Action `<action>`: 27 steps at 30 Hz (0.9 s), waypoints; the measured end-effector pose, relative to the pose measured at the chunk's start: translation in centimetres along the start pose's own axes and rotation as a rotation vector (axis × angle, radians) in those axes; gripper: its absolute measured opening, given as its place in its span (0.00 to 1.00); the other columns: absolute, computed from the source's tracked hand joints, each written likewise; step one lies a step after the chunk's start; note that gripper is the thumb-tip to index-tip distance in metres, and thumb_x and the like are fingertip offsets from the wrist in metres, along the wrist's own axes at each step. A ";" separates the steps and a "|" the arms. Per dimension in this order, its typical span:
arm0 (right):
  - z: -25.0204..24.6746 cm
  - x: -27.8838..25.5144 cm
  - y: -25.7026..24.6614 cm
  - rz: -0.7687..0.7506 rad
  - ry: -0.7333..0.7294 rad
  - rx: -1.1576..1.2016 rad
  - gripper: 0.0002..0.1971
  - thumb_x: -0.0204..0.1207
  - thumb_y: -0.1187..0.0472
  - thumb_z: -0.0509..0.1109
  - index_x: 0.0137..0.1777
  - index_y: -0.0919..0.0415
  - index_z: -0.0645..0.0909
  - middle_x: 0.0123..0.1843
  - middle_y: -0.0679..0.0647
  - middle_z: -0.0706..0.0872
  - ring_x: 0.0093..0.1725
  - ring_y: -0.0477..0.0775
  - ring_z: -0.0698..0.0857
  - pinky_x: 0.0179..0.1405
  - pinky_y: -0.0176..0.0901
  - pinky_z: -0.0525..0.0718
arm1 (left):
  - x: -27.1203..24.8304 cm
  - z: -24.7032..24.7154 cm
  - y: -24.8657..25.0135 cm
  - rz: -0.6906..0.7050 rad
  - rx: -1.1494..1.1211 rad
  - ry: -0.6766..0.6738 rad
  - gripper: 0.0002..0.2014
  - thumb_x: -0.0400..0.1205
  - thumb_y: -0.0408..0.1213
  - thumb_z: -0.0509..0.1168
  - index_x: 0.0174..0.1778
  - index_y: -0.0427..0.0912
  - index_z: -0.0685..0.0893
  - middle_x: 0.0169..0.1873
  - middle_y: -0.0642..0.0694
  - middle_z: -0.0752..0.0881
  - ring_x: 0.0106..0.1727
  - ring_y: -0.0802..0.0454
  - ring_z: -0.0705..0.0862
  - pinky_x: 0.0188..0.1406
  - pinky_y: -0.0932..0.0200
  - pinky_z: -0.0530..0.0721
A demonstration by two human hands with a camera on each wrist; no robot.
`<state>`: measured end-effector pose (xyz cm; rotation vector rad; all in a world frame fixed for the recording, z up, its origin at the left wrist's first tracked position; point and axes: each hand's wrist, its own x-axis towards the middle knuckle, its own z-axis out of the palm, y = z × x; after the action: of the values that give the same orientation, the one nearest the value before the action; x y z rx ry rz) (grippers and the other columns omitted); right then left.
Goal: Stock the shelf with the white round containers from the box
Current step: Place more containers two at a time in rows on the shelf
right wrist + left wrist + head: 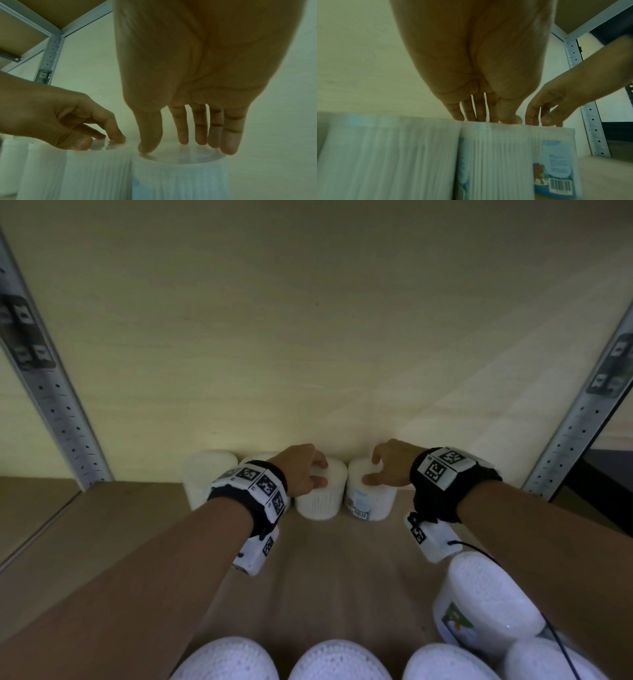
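Left forearm (137, 577) and right forearm (531, 518) reach forward, converging, palms down. The left grip (301, 470) points bent fingertips downward; the right grip (390, 465) holds straighter fingers downward, thumb apart, apparently unclenched.

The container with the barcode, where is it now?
In the head view the barcode container stands rightmost in the back row on the shelf, under the right hand.

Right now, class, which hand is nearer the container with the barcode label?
Right. The right hand rests on top of the barcode container; the left hand touches the neighbouring container.
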<state>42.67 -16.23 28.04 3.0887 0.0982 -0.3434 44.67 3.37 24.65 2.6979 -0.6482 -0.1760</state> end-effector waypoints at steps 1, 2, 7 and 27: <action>0.1 0.1 0.0 0.001 -0.014 -0.006 0.31 0.78 0.41 0.66 0.69 0.66 0.77 0.68 0.62 0.80 0.65 0.62 0.81 0.66 0.52 0.81 | 0.0 0.0 0.0 -0.002 -0.001 -0.001 0.23 0.80 0.44 0.67 0.70 0.42 0.77 0.69 0.42 0.75 0.71 0.44 0.74 0.70 0.54 0.71; 0.1 0.3 0.0 -0.002 -0.014 -0.002 0.31 0.77 0.41 0.66 0.68 0.66 0.77 0.68 0.62 0.81 0.64 0.62 0.82 0.66 0.53 0.81 | 0.0 0.0 0.0 -0.003 -0.001 -0.001 0.23 0.80 0.44 0.67 0.70 0.42 0.77 0.69 0.42 0.75 0.71 0.44 0.74 0.70 0.54 0.71; 0.0 0.3 0.3 -0.014 -0.001 0.024 0.29 0.78 0.47 0.69 0.74 0.63 0.73 0.74 0.59 0.75 0.71 0.60 0.77 0.68 0.48 0.76 | -0.1 0.0 0.0 0.004 0.008 -0.003 0.23 0.80 0.44 0.67 0.71 0.41 0.77 0.70 0.42 0.75 0.71 0.44 0.74 0.72 0.53 0.71; 0.1 0.2 0.3 0.014 -0.002 0.038 0.35 0.77 0.41 0.67 0.77 0.62 0.68 0.76 0.59 0.72 0.72 0.60 0.76 0.69 0.48 0.76 | -0.3 -0.1 0.4 0.010 0.046 -0.002 0.22 0.81 0.43 0.66 0.71 0.41 0.76 0.69 0.41 0.75 0.70 0.44 0.75 0.69 0.54 0.71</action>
<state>42.83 -16.54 27.88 3.1246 0.0715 -0.3518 44.25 3.23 24.94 2.7385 -0.6742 -0.1632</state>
